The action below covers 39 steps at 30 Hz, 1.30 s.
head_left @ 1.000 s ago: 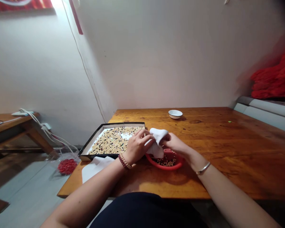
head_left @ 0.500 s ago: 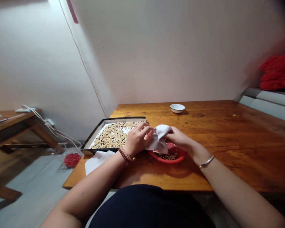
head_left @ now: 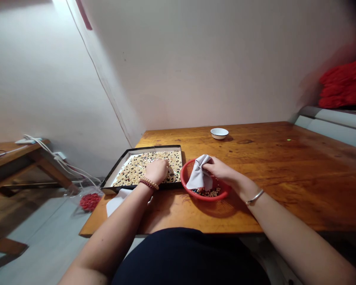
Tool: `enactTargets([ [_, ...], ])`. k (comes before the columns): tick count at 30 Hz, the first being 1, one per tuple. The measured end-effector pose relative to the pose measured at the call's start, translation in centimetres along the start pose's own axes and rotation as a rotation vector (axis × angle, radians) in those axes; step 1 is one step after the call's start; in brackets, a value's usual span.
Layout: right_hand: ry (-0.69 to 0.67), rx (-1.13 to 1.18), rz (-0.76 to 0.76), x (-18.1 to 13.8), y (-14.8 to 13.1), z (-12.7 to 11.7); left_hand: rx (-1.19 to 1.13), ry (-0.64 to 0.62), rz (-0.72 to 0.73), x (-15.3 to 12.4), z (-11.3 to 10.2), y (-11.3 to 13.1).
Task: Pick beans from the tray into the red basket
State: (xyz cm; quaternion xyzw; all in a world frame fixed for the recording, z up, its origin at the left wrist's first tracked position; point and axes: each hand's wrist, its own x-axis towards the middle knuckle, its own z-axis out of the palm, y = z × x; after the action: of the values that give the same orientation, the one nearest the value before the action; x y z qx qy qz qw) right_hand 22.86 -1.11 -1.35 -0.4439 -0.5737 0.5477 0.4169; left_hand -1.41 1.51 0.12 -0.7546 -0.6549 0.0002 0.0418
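The person's left hand [head_left: 157, 171] reached into the shallow black-edged rectangular tray [head_left: 114, 174], its fingers curled down among the small round tan and dark pieces [head_left: 130, 174] spread over the tray's white bottom. Its fingertips were hidden, so it could not be made out whether it gripped anything. The right hand [head_left: 221, 169] held a gathered pale grey cloth [head_left: 199, 180] in a narrow pinch near its top. The cloth hung over the round red plastic mesh basket [head_left: 206, 198], which stood just beside the tray's right side with more tan and dark pieces in it. Both containers rested on the brown wooden table [head_left: 269, 170]. A flat white piece of material [head_left: 114, 206] lay at the tray's near edge, partly behind the left forearm. Toward the wall stood a white dark-rimmed bowl [head_left: 219, 133], well apart from both hands.
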Motion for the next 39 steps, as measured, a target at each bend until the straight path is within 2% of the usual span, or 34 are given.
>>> enactTargets([
  [2, 0.062, 0.033, 0.047, 0.0, -0.2, 0.1, -0.004, 0.001, 0.003, 0.0, 0.0, 0.2],
  [5, 0.119, 0.207, 0.125, 0.0, -0.5, 0.0, -0.025, -0.013, 0.026, 0.0, -0.2, 0.3],
  [10, 0.053, 0.449, 0.207, 0.3, 0.1, -0.9, -0.071, -0.032, 0.084, -0.4, -0.7, 0.8],
  [14, -0.047, 0.5, 0.207, 0.6, 0.6, -1.3, -0.061, -0.019, 0.093, -0.5, -0.7, 0.9],
  [22, -0.05, 0.546, 0.189, 0.6, 0.3, -1.1, -0.016, -0.015, 0.067, 0.0, 0.0, 0.7],
  [28, -0.04, 0.526, 0.198, 0.8, 0.7, -1.2, -0.042, -0.021, 0.093, -0.1, -0.2, 1.0],
  [39, -0.035, 0.563, 0.215, 0.4, 0.1, -0.8, -0.034, -0.017, 0.044, -0.1, 0.0, 0.8],
])
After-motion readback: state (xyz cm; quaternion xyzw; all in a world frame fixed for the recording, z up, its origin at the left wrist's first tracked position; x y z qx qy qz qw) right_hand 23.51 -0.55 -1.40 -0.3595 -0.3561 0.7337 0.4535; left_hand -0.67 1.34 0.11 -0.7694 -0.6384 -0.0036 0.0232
